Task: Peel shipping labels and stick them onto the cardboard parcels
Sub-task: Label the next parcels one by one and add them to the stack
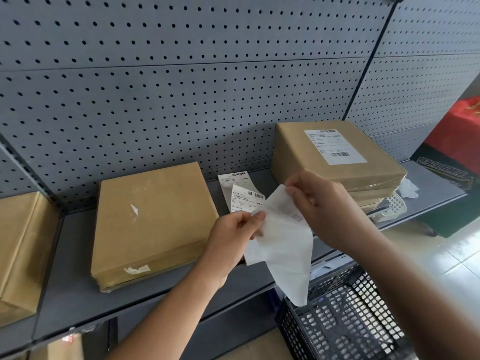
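While one parcel point(337, 152) already bears its label, both hands (left point(233, 235), right point(319, 203)) pinch a half-peeled label sheet point(283, 240); the bare parcel point(153, 219) waits.

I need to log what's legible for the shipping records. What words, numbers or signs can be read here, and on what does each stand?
Label on the stacked parcel: barcodes and printed lines, too small to read.
Two loose labels on the shelf and: barcodes and print, too small to read.
Sheet being peeled between the left hand and right hand: faint print, unreadable.
Dark panel at right: large outlined characters, too blurred to read.
Middle parcel: no text.
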